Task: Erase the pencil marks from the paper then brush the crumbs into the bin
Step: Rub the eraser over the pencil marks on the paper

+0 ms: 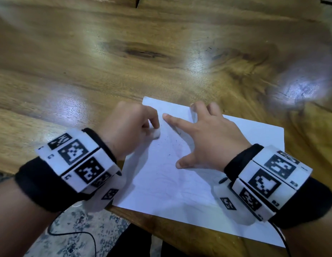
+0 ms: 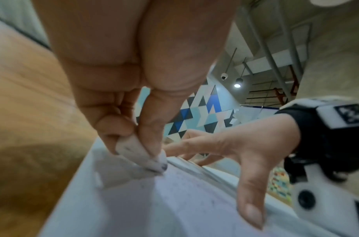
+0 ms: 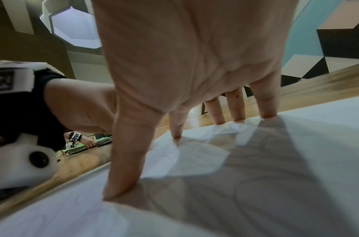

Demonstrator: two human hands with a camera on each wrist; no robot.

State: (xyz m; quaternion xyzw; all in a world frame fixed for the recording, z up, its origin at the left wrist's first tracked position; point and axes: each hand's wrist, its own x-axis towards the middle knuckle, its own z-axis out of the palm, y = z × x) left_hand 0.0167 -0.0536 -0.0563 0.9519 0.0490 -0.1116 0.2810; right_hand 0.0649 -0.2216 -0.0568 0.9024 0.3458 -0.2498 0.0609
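Wooden table [image 1: 124, 58]: glossy brown top, dark knot [image 1: 141, 51] toward the far middle, bright glare patches at left, centre and right. Floor [image 1: 78, 236]: pale speckled stone, near left below the table edge, with a thin black cable across it. Wall [image 2: 197, 112]: panel of triangles in blue, light blue, white, grey and black. Ceiling: pale, with hanging lamp [image 2: 237, 85], lit, and a small dome camera [image 2: 223, 77] beside it. Octagonal ceiling light [image 3: 73, 24], pale blue-white.
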